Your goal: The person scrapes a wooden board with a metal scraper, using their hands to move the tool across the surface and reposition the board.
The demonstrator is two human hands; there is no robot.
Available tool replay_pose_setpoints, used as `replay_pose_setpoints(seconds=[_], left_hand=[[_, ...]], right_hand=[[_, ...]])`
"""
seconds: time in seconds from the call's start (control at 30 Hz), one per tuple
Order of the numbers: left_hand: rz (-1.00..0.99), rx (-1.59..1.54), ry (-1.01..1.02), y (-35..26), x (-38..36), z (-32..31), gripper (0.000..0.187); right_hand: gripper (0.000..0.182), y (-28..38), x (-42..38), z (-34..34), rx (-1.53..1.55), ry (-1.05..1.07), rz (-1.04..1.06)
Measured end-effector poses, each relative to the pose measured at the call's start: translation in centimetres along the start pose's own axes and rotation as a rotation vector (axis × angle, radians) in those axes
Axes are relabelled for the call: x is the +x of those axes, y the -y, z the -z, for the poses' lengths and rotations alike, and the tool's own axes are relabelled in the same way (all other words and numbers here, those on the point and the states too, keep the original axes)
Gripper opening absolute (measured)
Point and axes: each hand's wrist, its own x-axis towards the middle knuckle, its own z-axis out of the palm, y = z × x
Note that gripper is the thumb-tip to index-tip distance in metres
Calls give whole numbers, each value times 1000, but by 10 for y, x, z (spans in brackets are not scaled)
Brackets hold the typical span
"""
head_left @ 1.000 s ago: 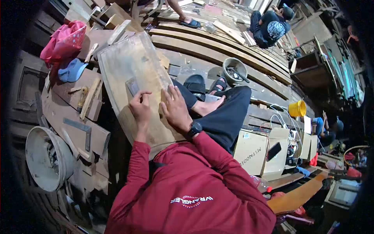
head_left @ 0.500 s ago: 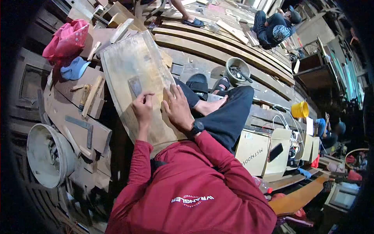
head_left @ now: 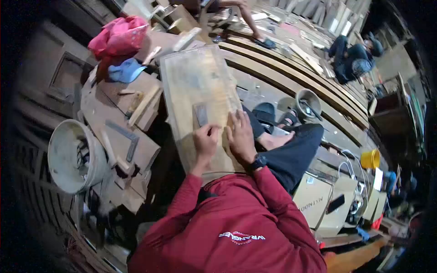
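A pale wooden panel point(head_left: 205, 75) with a raised border lies lengthwise in front of me, its near end against my red shirt. On its surface rests a flat grey metal blade point(head_left: 200, 114). My left hand point(head_left: 207, 144) is just below the blade, with thumb and forefinger pinched together; whether something small is between them is hidden. Flat on the wood to its right lies my right hand point(head_left: 242, 139), fingers stretched out, a dark watch point(head_left: 258, 161) on its wrist.
At left are a white bucket point(head_left: 75, 157), a metal square point(head_left: 127, 136), a wooden-handled tool point(head_left: 135, 103) and a blue cap point(head_left: 126, 70). A grey bucket point(head_left: 308, 107) with tools stands beyond my feet. Cardboard boxes point(head_left: 312, 200) are at right. Two people sit farther off.
The head view has turned, so the whole scene appears farther right in the picture. Both hands keep nearly the same places on the panel, and the blade still lies there.
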Motion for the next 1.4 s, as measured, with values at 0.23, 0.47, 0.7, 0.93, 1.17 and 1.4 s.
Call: replay_pose_setpoints(seconds=[0.23,0.47,0.7,0.93,1.17,1.4], left_hand=[[91,-93,13,-9,0,-14,14],[-12,4,108,-32,-51,9,13],[16,58,-79,-23,43,-18,15],[-59,-8,134,-44,-69,14,13],[69,-16,6,5,30,-15,15],[119,-35,65,-38,-15,7,15]], right_hand=[[55,2,0,0,-42,22,18],[55,3,1,-2,-46,38,-5],[55,3,1,-2,-60,46,5],[55,0,0,-8,-69,45,0],[54,7,2,2,-78,56,33],[55,-1,-2,-6,-79,22,28]])
